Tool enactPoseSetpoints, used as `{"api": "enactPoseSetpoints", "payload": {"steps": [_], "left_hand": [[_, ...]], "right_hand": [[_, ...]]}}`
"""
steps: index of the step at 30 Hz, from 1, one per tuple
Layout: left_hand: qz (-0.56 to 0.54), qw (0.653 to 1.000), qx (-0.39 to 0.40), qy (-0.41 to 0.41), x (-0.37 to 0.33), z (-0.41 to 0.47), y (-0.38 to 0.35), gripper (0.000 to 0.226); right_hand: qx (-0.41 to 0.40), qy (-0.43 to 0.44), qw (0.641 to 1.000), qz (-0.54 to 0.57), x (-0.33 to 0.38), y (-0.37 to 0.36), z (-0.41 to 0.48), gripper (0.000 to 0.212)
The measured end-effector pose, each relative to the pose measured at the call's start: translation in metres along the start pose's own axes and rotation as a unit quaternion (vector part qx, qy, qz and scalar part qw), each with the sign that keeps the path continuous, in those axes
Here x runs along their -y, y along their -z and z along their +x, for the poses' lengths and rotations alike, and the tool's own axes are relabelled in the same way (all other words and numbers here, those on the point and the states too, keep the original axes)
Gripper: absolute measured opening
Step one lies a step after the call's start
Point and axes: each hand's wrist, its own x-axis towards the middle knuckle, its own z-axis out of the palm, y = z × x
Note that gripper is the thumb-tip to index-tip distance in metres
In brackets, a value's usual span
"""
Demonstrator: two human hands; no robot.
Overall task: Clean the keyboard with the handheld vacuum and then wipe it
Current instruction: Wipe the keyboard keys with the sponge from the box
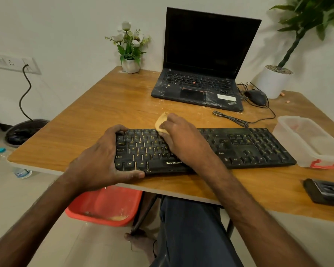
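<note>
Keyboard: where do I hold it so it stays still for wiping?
Take the keyboard by its left end, coming from the left, as the left hand does: thumb on the front edge, fingers over the back. It lies flat and thin, and that end is clear of the cloth in the right hand.

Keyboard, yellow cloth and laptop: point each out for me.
keyboard (266, 145), head view, on the number pad keys
yellow cloth (161, 121), head view, on its uncovered upper fold
laptop (206, 41), head view, on the middle of the dark screen
</note>
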Motion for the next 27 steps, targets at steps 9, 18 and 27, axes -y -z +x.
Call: {"api": "enactPoseSetpoints", "payload": {"steps": [9, 18, 27], "left_hand": [[-0.012, 1.000, 0.008, 0.012, 0.000, 0.000, 0.001, 0.121], [-0.116, 0.992, 0.038, 0.010, 0.004, 0.001, 0.007, 0.133], [-0.122, 0.992, 0.038, 0.018, 0.003, 0.002, 0.005, 0.137]], "right_hand": [[-0.007, -0.144, 0.985, -0.100, -0.075, 0.034, -0.023, 0.034], [-0.054, -0.088, 0.994, 0.022, -0.018, 0.013, 0.004, 0.028], [0.005, 0.036, 0.997, 0.071, 0.054, -0.016, 0.039, 0.024]]}}
